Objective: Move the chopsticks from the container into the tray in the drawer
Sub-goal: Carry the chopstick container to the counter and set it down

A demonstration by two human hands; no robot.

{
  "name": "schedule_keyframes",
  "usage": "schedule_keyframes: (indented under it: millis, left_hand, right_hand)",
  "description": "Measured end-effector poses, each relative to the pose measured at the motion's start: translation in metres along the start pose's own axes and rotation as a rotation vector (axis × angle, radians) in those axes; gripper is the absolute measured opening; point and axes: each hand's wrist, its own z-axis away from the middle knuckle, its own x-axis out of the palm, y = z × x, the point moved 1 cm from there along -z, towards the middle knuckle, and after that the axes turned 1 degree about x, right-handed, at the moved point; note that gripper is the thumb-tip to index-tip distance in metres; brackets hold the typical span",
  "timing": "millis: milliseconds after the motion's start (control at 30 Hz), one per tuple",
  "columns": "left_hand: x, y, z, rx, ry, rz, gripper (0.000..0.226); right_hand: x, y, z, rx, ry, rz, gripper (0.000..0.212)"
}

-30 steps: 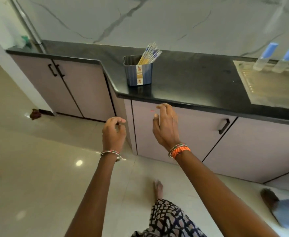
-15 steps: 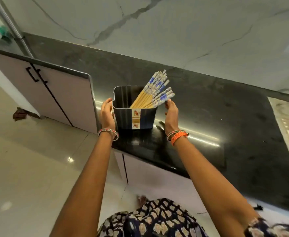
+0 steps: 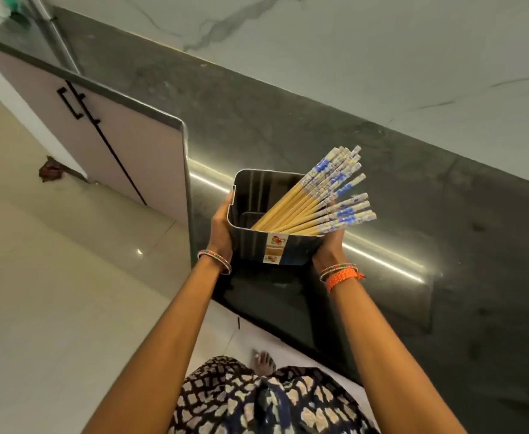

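Observation:
A dark ribbed container [image 3: 253, 245] with a small paper label stands at the corner of the black countertop [image 3: 382, 214]. Several wooden chopsticks [image 3: 313, 198] with blue-and-white patterned tops lean out of it toward the right. My left hand [image 3: 220, 230] clasps the container's left wall. My right hand [image 3: 330, 242] clasps its right wall, under the chopstick tops. Whether the container rests on the counter or is raised off it, I cannot tell. No drawer or tray is in view.
Pale cabinet doors [image 3: 125, 145] with black handles run along the left below the counter edge. A marble wall [image 3: 350, 57] rises behind the counter. A beige tiled floor [image 3: 53, 292] lies to the left, with a small dark object [image 3: 51, 170] near the cabinet base.
My hands rose from in front of the cabinets to the container and closed on its two sides. The view moved closer and now looks down into the container.

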Motion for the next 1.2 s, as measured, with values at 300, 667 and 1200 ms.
schedule_keyframes:
  millis: [300,667,1200]
  left_hand:
    - [-0.045,0.025,0.032,0.117,0.192,0.213,0.055]
    - [-0.172,0.037,0.272,0.327,0.765,0.526,0.057]
    - [-0.221,-0.069,0.798,0.751,1.845,0.748,0.041]
  right_hand:
    - [0.059,-0.007,0.007,0.131,-0.180,0.234,0.038]
    - [0.145,0.114,0.198,0.344,-0.875,0.450,0.045]
    - [0.061,0.363,0.685,0.761,-1.915,0.954,0.048]
